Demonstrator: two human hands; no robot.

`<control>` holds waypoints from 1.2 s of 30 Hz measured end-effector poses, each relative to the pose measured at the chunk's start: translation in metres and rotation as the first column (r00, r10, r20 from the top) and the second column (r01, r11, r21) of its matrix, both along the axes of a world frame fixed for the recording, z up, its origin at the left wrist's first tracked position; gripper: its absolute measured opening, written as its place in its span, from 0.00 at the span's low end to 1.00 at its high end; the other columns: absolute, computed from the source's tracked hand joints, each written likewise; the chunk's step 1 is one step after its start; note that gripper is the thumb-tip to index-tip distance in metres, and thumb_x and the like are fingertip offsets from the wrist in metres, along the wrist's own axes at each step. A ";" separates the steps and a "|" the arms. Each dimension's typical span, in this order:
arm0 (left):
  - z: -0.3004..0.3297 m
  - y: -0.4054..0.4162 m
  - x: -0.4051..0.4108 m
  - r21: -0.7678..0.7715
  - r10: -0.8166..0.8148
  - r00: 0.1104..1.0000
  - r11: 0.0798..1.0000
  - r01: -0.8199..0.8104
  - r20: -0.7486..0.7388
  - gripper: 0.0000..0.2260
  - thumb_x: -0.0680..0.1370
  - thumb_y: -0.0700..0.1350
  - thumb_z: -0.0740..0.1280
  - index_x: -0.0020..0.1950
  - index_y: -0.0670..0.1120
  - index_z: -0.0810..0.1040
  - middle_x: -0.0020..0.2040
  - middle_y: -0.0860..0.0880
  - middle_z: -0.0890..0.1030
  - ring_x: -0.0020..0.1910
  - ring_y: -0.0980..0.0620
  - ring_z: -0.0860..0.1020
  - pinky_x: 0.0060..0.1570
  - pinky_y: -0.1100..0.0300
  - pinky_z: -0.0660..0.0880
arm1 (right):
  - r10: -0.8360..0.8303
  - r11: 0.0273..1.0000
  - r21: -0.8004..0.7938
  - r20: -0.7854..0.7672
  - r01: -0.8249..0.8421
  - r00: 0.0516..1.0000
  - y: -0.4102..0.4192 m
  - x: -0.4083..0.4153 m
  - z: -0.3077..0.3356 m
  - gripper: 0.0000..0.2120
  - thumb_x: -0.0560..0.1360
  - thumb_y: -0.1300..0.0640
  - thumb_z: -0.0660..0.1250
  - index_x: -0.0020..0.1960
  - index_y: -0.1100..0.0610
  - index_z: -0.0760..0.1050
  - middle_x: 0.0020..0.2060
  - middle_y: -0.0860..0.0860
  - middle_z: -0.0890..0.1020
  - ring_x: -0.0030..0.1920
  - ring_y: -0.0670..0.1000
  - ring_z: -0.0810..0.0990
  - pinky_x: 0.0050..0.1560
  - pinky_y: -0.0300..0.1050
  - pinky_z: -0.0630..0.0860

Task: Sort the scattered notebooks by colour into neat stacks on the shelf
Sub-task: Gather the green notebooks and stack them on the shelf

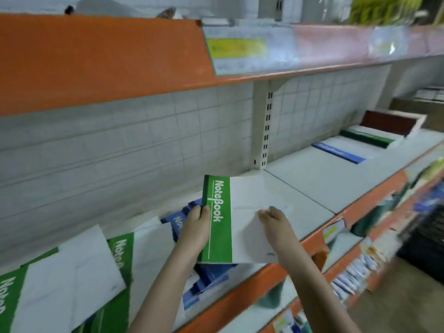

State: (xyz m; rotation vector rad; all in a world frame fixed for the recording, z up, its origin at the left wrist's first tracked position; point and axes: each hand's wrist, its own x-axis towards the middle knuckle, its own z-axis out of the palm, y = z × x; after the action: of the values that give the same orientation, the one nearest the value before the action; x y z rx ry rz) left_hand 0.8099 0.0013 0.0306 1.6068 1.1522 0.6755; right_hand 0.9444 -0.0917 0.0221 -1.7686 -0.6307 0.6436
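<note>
A green-and-white notebook (237, 219) is held flat above the grey shelf (310, 186). My left hand (195, 230) grips its green spine edge, thumb on top. My right hand (274, 224) rests on the white cover near the right edge, fingers curled at that edge. Under it lies a heap of blue notebooks (206, 275). More green-and-white notebooks (72, 277) lie scattered at the lower left. Far right on the shelf stand three stacks: blue (341, 151), green (367, 137) and red-brown (389, 122).
An orange shelf lip (96, 61) with price labels overhangs above. A white slotted upright (263, 131) divides the tiled back wall. Bare grey shelf lies between my hands and the far stacks. Lower shelves at the right hold blurred goods (355, 272).
</note>
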 end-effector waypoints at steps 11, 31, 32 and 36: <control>-0.006 -0.078 0.167 -0.023 -0.394 0.919 0.919 0.393 -0.014 0.16 0.83 0.48 0.53 0.52 0.38 0.74 0.51 0.36 0.79 0.51 0.39 0.79 0.54 0.45 0.74 | -0.384 0.923 -0.015 0.003 0.384 0.923 -0.119 0.129 -0.016 0.13 0.78 0.59 0.58 0.35 0.54 0.62 0.31 0.49 0.66 0.33 0.49 0.65 0.34 0.43 0.61; -0.049 -0.285 0.446 -0.043 -0.762 0.647 0.646 0.762 0.014 0.12 0.82 0.42 0.54 0.47 0.40 0.75 0.47 0.39 0.80 0.49 0.43 0.78 0.48 0.57 0.72 | -0.747 0.665 -0.064 -0.057 0.744 0.662 -0.354 0.329 -0.053 0.10 0.79 0.60 0.57 0.39 0.57 0.67 0.37 0.52 0.74 0.36 0.49 0.70 0.33 0.41 0.62; -0.052 -0.292 0.456 -0.059 -0.779 0.627 0.626 0.777 0.004 0.13 0.82 0.43 0.54 0.48 0.39 0.75 0.48 0.38 0.80 0.50 0.42 0.78 0.50 0.55 0.72 | -0.762 0.648 -0.073 -0.061 0.758 0.645 -0.362 0.334 -0.056 0.10 0.79 0.60 0.57 0.39 0.57 0.67 0.38 0.53 0.74 0.37 0.50 0.70 0.34 0.41 0.62; -0.066 -0.311 0.492 -0.104 -0.820 0.572 0.569 0.816 0.000 0.15 0.82 0.45 0.53 0.51 0.38 0.75 0.47 0.39 0.80 0.47 0.44 0.78 0.48 0.53 0.73 | -0.796 0.605 -0.090 -0.089 0.791 0.599 -0.383 0.359 -0.068 0.09 0.78 0.59 0.57 0.42 0.59 0.72 0.43 0.57 0.79 0.44 0.57 0.78 0.41 0.43 0.68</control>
State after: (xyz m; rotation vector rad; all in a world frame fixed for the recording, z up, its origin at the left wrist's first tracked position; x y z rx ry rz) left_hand 1.3020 -0.3098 -0.0354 1.8428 0.3252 -0.0525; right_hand 1.3036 -0.4745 -0.0462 -1.8008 0.3037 0.1163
